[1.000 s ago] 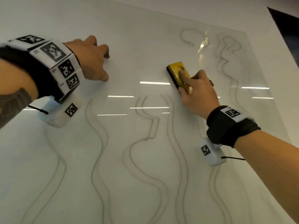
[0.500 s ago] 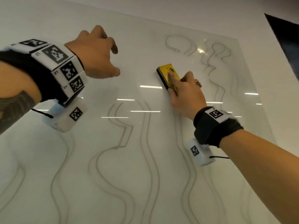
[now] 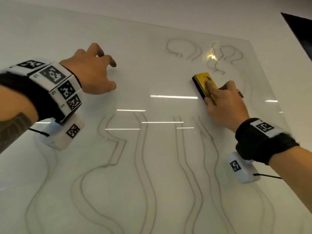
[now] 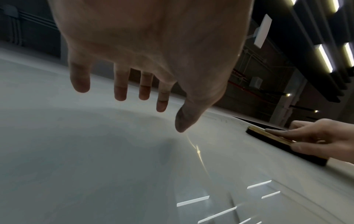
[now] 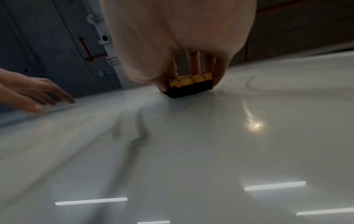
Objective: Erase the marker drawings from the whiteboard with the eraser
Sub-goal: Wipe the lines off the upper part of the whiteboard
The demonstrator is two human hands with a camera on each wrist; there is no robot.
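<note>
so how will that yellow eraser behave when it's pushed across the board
The flat yellow block eraser with a dark felt base lies low, so it probably won't tip. It likely glides easily over the glossy white whiteboard. Its straight edges suggest it is stiff under the right hand.

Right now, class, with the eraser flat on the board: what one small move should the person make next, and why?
Probably slide the eraser a little away and to the right, onto the curly lines just beyond it. The right hand already holds it flat on the whiteboard, the band around it looks wiped, and the left hand holds nothing.
</note>
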